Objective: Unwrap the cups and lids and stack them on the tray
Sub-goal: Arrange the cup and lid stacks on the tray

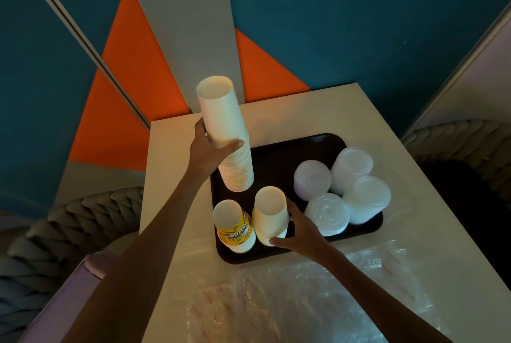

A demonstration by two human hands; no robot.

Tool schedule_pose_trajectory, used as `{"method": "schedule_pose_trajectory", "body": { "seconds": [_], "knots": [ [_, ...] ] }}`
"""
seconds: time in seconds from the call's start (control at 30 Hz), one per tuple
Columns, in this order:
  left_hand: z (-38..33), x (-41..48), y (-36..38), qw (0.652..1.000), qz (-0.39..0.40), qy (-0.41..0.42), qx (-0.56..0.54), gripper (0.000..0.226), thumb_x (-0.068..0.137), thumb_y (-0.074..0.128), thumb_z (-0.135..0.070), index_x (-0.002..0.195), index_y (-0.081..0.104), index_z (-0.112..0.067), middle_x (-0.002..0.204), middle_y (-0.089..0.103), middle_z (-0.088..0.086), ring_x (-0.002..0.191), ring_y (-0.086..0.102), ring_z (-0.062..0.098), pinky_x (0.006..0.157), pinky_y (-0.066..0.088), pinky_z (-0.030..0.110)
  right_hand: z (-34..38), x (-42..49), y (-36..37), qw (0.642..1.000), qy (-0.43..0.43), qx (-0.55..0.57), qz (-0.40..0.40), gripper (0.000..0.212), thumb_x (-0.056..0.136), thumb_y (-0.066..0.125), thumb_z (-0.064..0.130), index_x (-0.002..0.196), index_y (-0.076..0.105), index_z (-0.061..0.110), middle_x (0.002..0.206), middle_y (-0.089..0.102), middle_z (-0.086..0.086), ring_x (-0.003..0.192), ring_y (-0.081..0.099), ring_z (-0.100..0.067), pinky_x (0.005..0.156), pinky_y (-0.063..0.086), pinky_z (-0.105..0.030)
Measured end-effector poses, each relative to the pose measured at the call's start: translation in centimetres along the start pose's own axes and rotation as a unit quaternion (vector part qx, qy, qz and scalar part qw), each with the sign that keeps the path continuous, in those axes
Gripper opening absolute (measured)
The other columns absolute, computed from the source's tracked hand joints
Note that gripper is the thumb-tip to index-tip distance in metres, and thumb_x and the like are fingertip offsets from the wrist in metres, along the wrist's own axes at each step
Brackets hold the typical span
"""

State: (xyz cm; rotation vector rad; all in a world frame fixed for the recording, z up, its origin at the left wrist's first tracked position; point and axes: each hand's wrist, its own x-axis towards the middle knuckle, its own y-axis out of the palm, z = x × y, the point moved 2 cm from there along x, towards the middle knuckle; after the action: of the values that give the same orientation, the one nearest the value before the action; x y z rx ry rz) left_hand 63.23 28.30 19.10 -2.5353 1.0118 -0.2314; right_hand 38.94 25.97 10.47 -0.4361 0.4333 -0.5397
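A dark tray (276,160) lies on the white table. My left hand (210,146) grips a tall stack of white paper cups (225,127), upside down, its lower end over the tray's far left part. My right hand (300,229) holds a shorter white cup stack (269,214) standing at the tray's front. Beside it on the left stands a cup stack with a yellow printed cup (235,228). Several stacks of translucent white lids (351,190) fill the tray's right half.
Crumpled clear plastic wrap (290,295) lies on the white table (171,149) in front of the tray. Grey braided cushions (69,221) flank the table on both sides. A blue and orange wall (138,66) rises behind.
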Motion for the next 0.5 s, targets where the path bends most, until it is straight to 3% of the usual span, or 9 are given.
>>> {"method": "schedule_pose_trajectory", "body": {
  "seconds": [0.1, 0.3, 0.43, 0.5],
  "knots": [
    [-0.2, 0.0, 0.1, 0.999, -0.016, -0.003, 0.029, 0.089, 0.072, 0.081, -0.028, 0.141, 0.027, -0.012, 0.139, 0.044, 0.005, 0.126, 0.045, 0.023, 0.092, 0.044, 0.031, 0.4, -0.1, 0.2, 1.0, -0.009, 0.01, -0.005, 0.09, 0.075, 0.079, 0.017, 0.142, 0.018, 0.021, 0.144, 0.039, -0.001, 0.119, 0.034, -0.001, 0.092, 0.027, -0.007],
    [0.1, -1.7, -0.4, 0.998, 0.026, -0.004, 0.057, 0.092, 0.07, 0.083, -0.031, 0.141, 0.027, -0.013, 0.138, 0.046, 0.004, 0.123, 0.047, 0.022, 0.088, 0.044, 0.029, 0.0, -0.2, 0.6, 1.0, -0.01, 0.013, -0.017, 0.086, 0.075, 0.079, 0.017, 0.139, 0.022, 0.023, 0.14, 0.044, -0.001, 0.115, 0.036, 0.0, 0.085, 0.029, 0.003],
    [0.0, -4.1, -0.7, 0.993, 0.106, -0.012, 0.045, 0.11, 0.048, 0.08, -0.055, 0.139, 0.029, -0.019, 0.128, 0.048, -0.006, 0.114, 0.047, 0.013, 0.087, 0.044, 0.028, -0.3, -0.2, 0.6, 1.0, -0.009, 0.008, -0.019, 0.09, 0.073, 0.08, 0.017, 0.143, 0.023, 0.017, 0.14, 0.045, -0.004, 0.119, 0.042, -0.006, 0.093, 0.032, -0.012],
    [-0.2, -4.8, -0.8, 0.99, 0.133, -0.023, 0.034, 0.107, 0.045, 0.079, -0.054, 0.136, 0.031, -0.023, 0.123, 0.047, -0.011, 0.113, 0.046, 0.011, 0.086, 0.043, 0.027, -0.4, -0.1, 0.6, 1.0, -0.005, 0.007, -0.021, 0.092, 0.073, 0.08, 0.018, 0.144, 0.023, 0.015, 0.141, 0.045, -0.005, 0.125, 0.046, -0.016, 0.095, 0.033, -0.017]
  ]
}}
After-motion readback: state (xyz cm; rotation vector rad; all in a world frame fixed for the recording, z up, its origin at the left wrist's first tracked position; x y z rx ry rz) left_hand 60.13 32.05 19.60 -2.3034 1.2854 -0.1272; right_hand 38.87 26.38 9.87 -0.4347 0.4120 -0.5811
